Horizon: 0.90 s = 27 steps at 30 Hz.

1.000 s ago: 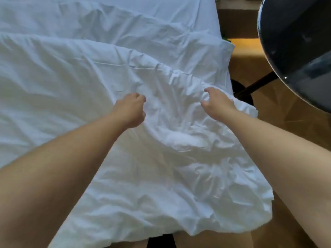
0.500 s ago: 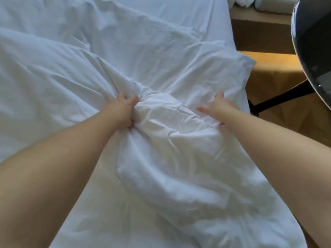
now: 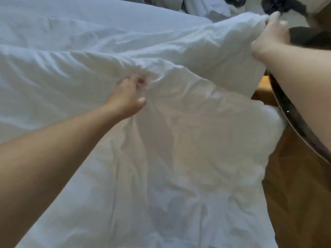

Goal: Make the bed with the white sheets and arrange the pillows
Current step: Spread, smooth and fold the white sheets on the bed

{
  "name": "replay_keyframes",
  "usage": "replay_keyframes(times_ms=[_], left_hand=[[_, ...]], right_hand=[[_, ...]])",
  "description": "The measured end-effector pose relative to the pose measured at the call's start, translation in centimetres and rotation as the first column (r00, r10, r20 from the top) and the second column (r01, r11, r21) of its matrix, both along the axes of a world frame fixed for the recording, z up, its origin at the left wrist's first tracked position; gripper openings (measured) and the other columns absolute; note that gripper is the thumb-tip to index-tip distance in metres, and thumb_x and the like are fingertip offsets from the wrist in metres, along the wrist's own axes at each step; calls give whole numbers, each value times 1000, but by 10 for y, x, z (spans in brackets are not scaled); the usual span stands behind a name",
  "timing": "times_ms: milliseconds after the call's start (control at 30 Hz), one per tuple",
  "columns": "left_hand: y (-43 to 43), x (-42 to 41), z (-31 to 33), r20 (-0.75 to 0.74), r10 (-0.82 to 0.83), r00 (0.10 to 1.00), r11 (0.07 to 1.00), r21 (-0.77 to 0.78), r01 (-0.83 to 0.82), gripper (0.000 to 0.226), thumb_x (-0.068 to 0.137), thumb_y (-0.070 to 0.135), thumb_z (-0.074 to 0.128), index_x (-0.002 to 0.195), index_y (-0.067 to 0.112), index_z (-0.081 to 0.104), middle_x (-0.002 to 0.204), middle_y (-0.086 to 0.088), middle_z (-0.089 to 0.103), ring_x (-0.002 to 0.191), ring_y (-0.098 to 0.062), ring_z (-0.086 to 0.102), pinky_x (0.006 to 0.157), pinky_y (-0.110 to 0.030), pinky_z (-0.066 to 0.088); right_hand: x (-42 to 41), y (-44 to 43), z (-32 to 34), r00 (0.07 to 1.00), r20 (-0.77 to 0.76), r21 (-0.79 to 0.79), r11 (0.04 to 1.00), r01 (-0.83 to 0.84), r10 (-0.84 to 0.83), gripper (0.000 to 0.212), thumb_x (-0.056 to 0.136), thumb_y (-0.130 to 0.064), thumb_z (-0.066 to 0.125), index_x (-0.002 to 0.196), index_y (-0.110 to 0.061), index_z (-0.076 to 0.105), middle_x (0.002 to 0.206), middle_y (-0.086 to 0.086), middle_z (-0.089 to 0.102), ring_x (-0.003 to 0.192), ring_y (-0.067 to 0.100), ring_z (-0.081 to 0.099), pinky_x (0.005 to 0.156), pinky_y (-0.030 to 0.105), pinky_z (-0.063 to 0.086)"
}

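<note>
A white duvet (image 3: 179, 158) covers the bed, wrinkled and bunched at the middle. My left hand (image 3: 128, 97) is closed on a gathered fold of it near the centre. My right hand (image 3: 270, 35) is raised at the upper right, gripping the far corner of the duvet, which lifts in a puffed ridge (image 3: 215, 51) above the bed. A flat white sheet (image 3: 80, 18) lies beyond, toward the back.
A dark curved rim of a round table (image 3: 300, 129) runs under my right forearm beside the bed. Wooden floor (image 3: 295, 194) shows at the right. White pillows or bedding (image 3: 206, 6) and a dark item (image 3: 283, 4) lie at the top edge.
My right hand has moved up and to the right, lifting the duvet corner. My left hand keeps its grip on the bunched fold. The view has tilted up toward the far side.
</note>
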<state>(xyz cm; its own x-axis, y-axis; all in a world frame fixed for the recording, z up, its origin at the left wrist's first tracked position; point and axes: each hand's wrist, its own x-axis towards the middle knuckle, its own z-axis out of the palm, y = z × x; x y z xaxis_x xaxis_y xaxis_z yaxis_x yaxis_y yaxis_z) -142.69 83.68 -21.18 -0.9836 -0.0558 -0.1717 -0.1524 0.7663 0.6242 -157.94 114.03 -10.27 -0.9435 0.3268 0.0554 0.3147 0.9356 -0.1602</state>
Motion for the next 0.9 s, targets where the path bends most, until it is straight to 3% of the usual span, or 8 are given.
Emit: replay_keyframes(times_ms=[67,133,267,433,533,633,733,900], left_hand=[[11,5,-13,274,-131,953,989,-33,145,80,85,27,64,152,19,20,154,-17,27,139,-34,33,111,-40,32],[18,18,-33,401,-129,907,967,-149,204,93,87,40,60,155,24,-1,162,-12,0,148,-34,11,116,-51,19],[15,28,-63,384,-129,914,848,-435,302,90,88,64,46,153,35,-8,161,-3,-19,148,-33,-12,111,-69,7],[-2,60,-122,512,-112,852,865,-372,337,98,79,79,45,151,43,-12,156,1,-33,145,-30,-26,108,-73,2],[-6,73,-134,445,-161,881,833,-417,363,94,82,78,37,151,39,-15,157,-3,-31,146,-30,-24,111,-68,2],[-6,105,-130,376,-197,905,851,-393,348,83,86,74,20,154,34,-7,161,-6,-20,148,-30,-14,114,-62,3],[-11,172,-127,301,-274,913,843,-382,379,81,85,67,17,154,25,23,162,-9,10,148,-32,10,112,-63,11],[-70,275,-123,398,-205,894,803,-454,386,75,84,58,35,147,17,39,156,-13,30,142,-34,28,107,-64,17]], right_hand=[[11,-9,-14,972,218,-72,995,-69,83,80,94,-21,57,155,-28,6,160,16,8,142,40,26,112,49,33],[39,-24,-51,911,369,-178,976,-124,183,87,94,-43,57,155,-37,-5,163,10,-11,147,41,14,116,53,23],[85,-43,-129,809,507,-135,955,-266,297,81,88,-75,35,150,-48,-9,162,-4,-18,149,36,-11,110,70,7],[114,-39,-192,761,590,30,935,-354,270,87,87,-76,36,151,-43,-14,161,-4,-22,149,28,-16,105,76,6],[137,-43,-204,828,516,6,966,-258,218,84,91,-69,37,152,-40,-12,162,-2,-20,149,27,-16,106,75,9],[195,-72,-205,869,354,-15,931,-364,346,78,94,-59,37,154,-36,-8,163,1,-18,149,31,-14,107,74,6],[274,-81,-219,726,519,-48,863,-503,452,73,95,-63,29,151,-43,-13,159,-4,-28,148,31,-20,107,75,4],[324,-92,-227,702,694,-56,984,-171,161,72,96,-65,21,152,-39,-18,157,2,-33,147,36,-20,107,75,9]])
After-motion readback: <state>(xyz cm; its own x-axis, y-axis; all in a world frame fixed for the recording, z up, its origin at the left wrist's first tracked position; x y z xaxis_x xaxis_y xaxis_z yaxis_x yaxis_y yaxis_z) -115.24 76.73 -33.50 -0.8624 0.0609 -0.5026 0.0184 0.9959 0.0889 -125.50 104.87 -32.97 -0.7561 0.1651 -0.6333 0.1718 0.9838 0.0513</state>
